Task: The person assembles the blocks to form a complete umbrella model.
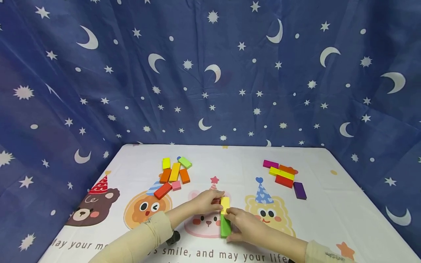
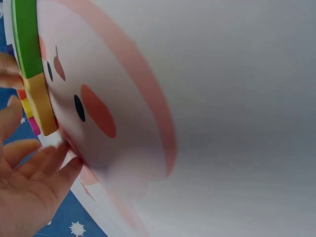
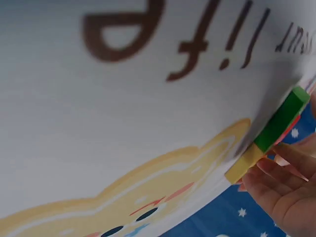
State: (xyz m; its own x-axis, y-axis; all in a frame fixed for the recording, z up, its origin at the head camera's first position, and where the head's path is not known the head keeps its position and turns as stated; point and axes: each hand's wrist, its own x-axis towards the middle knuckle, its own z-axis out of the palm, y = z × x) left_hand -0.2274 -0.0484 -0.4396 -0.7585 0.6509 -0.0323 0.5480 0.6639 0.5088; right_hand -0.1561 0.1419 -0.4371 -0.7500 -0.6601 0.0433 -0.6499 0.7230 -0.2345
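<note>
A yellow block [image 1: 225,204] and a green block [image 1: 225,227] lie end to end in a line on the printed tablecloth, the yellow one farther away. My right hand [image 1: 246,226] holds the green block, with its index finger near the joint and its thumb at the near end. In the right wrist view its fingers [image 3: 281,187] lie along the blocks' side. My left hand [image 1: 207,201] is beside the yellow block's far end. The left wrist view shows its fingers [image 2: 49,168] loosely extended, just off that end.
Several loose coloured blocks lie at the back left, among them a red block [image 1: 162,190] and a pink block [image 1: 176,185]. Another group at the back right includes a purple block [image 1: 300,190] and a red block [image 1: 284,181]. A blue star-print curtain [image 1: 210,73] hangs behind the table.
</note>
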